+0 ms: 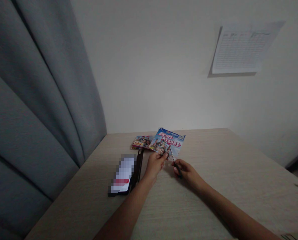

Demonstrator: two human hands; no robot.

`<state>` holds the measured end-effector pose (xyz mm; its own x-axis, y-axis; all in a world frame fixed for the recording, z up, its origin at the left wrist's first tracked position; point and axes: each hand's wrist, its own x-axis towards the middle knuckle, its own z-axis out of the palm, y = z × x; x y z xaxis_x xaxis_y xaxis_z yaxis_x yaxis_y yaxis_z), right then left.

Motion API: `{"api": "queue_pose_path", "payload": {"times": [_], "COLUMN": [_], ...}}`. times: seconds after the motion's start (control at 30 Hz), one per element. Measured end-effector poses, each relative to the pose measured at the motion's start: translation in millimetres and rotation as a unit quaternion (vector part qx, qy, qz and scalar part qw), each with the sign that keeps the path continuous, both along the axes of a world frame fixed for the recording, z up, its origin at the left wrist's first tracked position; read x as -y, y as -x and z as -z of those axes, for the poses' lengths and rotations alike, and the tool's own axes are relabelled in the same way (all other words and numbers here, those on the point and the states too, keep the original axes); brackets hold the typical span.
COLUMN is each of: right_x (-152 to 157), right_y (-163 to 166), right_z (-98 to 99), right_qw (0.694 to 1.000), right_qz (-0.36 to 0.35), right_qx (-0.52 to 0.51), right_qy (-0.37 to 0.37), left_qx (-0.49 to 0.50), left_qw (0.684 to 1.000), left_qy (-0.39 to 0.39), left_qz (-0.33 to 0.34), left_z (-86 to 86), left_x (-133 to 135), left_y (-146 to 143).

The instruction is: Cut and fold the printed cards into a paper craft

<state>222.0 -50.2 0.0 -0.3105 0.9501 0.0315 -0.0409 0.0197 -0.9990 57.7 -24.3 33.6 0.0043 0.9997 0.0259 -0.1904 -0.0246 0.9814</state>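
Overall, the printed leaflet (166, 140) looks blue, red and white.

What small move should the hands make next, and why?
Probably a small snip with the scissors: the right hand holds them with the blades overlapping the flyer in view, while the left hand grips its lower edge.

The bench (169, 210) has a pale, smooth wood-grain surface with a matt finish. The colourful leaflet (172, 138) is thin, smooth printed paper; the leaflet stack (141, 141) looks like printed paper too. The scissors (172, 155) show slim, shiny metal blades and a dark handle that looks like plastic. The curtain (39, 83) is soft, matt grey-blue cloth; the wall (149, 66), smooth and matt; the pinned-up sheets (239, 50), plain white paper.
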Motion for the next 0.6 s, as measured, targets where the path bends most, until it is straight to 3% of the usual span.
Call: {"api": "queue_pose_path", "payload": {"times": [0.27,0.6], "right_x": [0.4,-4.5], "right_y": [-0.3,-1.9], "right_z": [-3.2,11.2], "right_qw": [1.0,1.0], "right_qz": [-0.002,-0.002], "right_qx": [0.004,-0.014], "right_qy": [-0.006,0.003], "left_qx": [-0.001,-0.012], "left_qw": [1.0,1.0], "left_qy": [0.005,0.008], "left_qz": [-0.002,-0.005], "left_z": [0.5,0.7], "left_x": [-0.1,0.1], "left_y": [0.4,0.7]}}
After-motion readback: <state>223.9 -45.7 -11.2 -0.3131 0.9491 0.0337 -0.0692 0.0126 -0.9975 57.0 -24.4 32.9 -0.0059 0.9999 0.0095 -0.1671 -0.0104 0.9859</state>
